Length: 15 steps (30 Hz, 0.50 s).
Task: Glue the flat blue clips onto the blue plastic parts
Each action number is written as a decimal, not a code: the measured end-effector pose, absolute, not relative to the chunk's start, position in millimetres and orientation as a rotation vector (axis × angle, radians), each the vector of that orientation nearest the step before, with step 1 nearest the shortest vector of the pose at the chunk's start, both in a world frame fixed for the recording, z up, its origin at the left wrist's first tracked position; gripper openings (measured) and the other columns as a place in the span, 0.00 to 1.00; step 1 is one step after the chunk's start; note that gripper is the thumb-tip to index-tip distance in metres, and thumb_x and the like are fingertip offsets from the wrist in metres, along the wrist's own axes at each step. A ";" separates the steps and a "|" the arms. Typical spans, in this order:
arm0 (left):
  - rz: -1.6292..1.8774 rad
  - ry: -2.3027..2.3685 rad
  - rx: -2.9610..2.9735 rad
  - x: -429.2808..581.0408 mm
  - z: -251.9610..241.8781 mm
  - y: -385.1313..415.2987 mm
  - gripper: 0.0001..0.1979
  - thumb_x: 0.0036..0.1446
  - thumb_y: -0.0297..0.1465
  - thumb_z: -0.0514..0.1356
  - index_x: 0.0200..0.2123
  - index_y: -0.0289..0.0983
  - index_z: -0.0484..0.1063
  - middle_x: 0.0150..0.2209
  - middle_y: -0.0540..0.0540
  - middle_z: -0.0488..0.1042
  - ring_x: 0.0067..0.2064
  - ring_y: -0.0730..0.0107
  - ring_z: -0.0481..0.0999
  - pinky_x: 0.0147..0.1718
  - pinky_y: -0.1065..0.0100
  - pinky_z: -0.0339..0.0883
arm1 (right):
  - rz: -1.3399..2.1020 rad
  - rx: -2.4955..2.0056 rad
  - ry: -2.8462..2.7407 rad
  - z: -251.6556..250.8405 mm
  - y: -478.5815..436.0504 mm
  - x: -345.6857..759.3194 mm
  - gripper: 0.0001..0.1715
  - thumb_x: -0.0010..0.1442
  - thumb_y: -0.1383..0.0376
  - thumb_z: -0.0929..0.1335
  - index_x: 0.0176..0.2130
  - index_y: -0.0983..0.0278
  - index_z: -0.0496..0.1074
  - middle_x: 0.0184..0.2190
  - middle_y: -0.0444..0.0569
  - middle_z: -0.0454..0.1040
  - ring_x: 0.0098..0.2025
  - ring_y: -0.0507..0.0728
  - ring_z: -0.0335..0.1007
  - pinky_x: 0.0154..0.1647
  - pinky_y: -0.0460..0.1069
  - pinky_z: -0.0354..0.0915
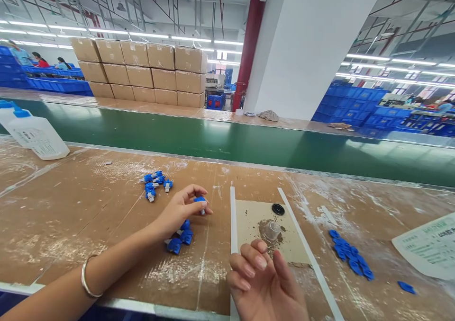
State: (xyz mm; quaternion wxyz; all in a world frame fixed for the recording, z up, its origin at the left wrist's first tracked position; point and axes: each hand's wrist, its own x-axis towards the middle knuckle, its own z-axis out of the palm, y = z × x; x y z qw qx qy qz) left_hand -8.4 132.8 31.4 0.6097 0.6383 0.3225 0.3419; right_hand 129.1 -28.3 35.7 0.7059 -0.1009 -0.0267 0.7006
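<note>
Head view: left hand (174, 214) is pinching a blue part (199, 200) in its fingers, long axis tilting downward. Right hand (265, 283), loosely curled and empty, is hovering just short of the clear cup (272, 229).

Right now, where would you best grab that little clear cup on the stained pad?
Probably pinch its round wall from above: the clear cup sits alone on the stained pad, free all round, just beyond the open right hand. The left hand holds a blue part.

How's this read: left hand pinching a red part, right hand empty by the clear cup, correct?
Colour is wrong. The head view shows the left hand pinching a blue part, not red. The right hand is empty by the clear cup.
</note>
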 end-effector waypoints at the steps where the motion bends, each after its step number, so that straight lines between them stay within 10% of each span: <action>1: 0.847 0.819 1.647 -10.3 30.7 138.6 0.13 0.54 0.34 0.60 0.41 0.37 0.63 0.34 0.49 0.73 0.37 0.65 0.77 0.39 0.65 0.69 | 1.562 -0.215 -0.067 38.1 -29.6 128.7 0.09 0.49 0.58 0.72 0.28 0.60 0.71 0.22 0.41 0.59 0.26 0.49 0.55 0.27 0.44 0.55; 15: 0.652 1.652 2.675 -72.3 28.0 230.3 0.14 0.50 0.23 0.48 0.36 0.34 0.72 0.46 0.35 0.73 0.51 0.45 0.68 0.55 0.45 0.51 | 1.496 -0.303 -0.277 36.2 -39.7 136.7 0.18 0.53 0.58 0.69 0.19 0.61 0.60 0.16 0.38 0.46 0.21 0.50 0.41 0.26 0.46 0.50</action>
